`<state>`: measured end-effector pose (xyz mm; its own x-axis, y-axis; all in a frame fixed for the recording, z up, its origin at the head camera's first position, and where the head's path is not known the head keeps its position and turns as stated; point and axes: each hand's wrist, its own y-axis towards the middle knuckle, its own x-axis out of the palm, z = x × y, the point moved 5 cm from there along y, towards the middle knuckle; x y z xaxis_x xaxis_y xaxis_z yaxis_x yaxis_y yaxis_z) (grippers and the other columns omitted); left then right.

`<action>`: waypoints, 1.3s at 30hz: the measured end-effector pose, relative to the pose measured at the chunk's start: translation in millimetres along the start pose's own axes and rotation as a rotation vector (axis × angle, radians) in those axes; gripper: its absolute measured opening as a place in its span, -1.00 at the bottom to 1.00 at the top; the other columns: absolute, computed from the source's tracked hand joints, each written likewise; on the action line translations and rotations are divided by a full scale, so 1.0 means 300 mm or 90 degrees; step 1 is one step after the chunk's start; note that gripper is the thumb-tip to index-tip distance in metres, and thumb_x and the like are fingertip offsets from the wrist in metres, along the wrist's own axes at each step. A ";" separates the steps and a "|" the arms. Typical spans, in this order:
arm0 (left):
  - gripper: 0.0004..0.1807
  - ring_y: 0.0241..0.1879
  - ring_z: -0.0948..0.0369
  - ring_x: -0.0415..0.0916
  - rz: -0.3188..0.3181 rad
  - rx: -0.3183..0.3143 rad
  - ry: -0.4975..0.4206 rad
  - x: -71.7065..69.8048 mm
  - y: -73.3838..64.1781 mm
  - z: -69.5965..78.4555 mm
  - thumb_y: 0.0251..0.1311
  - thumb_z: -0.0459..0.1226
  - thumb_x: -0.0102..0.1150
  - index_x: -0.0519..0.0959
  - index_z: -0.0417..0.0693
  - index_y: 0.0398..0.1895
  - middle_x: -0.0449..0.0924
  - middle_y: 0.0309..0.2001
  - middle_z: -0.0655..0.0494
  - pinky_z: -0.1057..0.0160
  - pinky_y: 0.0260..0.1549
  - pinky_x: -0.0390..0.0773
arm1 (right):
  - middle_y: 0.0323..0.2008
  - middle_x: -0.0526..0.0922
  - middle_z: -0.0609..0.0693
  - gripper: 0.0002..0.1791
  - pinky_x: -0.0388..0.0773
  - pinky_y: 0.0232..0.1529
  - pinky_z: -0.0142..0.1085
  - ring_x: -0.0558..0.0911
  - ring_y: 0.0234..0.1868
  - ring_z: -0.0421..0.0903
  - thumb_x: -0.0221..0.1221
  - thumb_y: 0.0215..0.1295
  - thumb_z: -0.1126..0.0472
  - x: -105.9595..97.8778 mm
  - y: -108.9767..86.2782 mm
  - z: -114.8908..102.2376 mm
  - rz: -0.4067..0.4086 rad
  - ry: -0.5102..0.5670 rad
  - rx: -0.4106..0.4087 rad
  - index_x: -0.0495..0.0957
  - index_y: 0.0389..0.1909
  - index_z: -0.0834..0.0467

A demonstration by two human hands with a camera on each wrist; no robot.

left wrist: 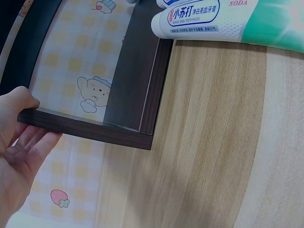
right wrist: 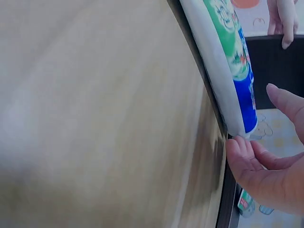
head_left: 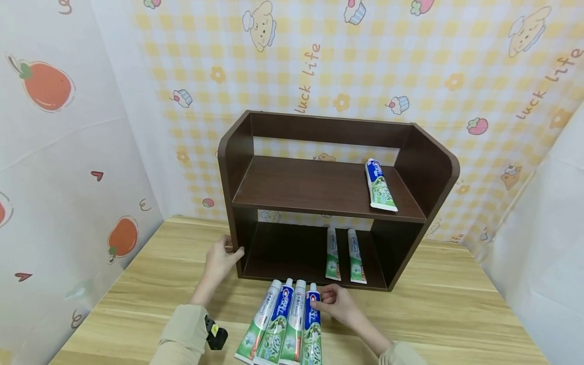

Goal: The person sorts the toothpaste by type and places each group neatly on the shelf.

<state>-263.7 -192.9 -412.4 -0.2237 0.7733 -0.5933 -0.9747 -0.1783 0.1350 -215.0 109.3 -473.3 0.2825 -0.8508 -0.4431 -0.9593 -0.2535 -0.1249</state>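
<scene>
My left hand (head_left: 220, 258) grips the left side panel of a dark brown two-tier shelf (head_left: 315, 185). In the left wrist view its thumb lies inside the panel and the fingers outside. Four toothpaste tubes lie fanned out side by side before the shelf, caps toward it: two white-green ones (head_left: 260, 324), (head_left: 293, 327) alternate with two blue-green ones (head_left: 276, 324), (head_left: 312, 324). At the rightmost blue-green tube is my right hand (head_left: 337, 304). Its fingertips (right wrist: 240, 145) touch the cap end, while the thumb (right wrist: 285, 102) stands apart from the tube.
One blue-green toothpaste tube (head_left: 380, 186) lies on the upper tier, at the right. Two white-green tubes (head_left: 333, 256), (head_left: 356, 258) lie on the lower tier. A wooden table (head_left: 438, 304) bears everything. Patterned cloth (head_left: 196, 61) hangs behind. A black device (head_left: 215, 334) is on the left wrist.
</scene>
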 end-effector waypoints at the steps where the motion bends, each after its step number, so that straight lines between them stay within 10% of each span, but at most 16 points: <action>1: -0.61 -0.13 -0.14 0.56 0.001 0.000 0.001 0.000 0.000 0.000 0.07 -0.25 0.14 0.40 -0.35 -0.10 0.52 -0.08 -0.31 0.09 -0.20 0.62 | -0.30 0.52 0.11 -0.38 0.53 -0.31 -0.43 0.48 -0.31 -0.17 0.35 -0.04 0.11 0.007 -0.005 0.001 -0.010 0.000 0.005 0.39 -0.07 0.47; 19: -0.62 -0.18 -0.13 0.59 0.015 0.019 0.004 0.002 0.002 0.002 0.04 -0.28 0.16 0.41 -0.37 -0.14 0.55 -0.14 -0.32 0.08 -0.21 0.62 | -0.33 0.48 0.10 -0.13 0.49 -0.43 -0.51 0.47 -0.36 -0.15 0.39 -0.14 0.16 0.071 -0.068 -0.007 -0.034 -0.028 -0.030 0.19 0.10 0.56; 39: -0.62 -0.17 -0.14 0.58 -0.002 0.009 -0.001 -0.001 -0.002 0.001 0.08 -0.27 0.14 0.39 -0.36 -0.10 0.53 -0.11 -0.33 0.10 -0.24 0.62 | -0.47 0.50 0.08 -0.43 0.56 -0.72 -0.27 0.53 -0.68 -0.15 0.30 0.00 0.22 0.114 -0.088 -0.002 -0.040 0.002 0.053 0.26 -0.09 0.45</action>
<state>-263.0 -192.9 -412.0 -0.2209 0.7750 -0.5921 -0.9752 -0.1678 0.1441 -180.1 86.6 -484.8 0.3417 -0.8359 -0.4295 -0.9368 -0.2669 -0.2260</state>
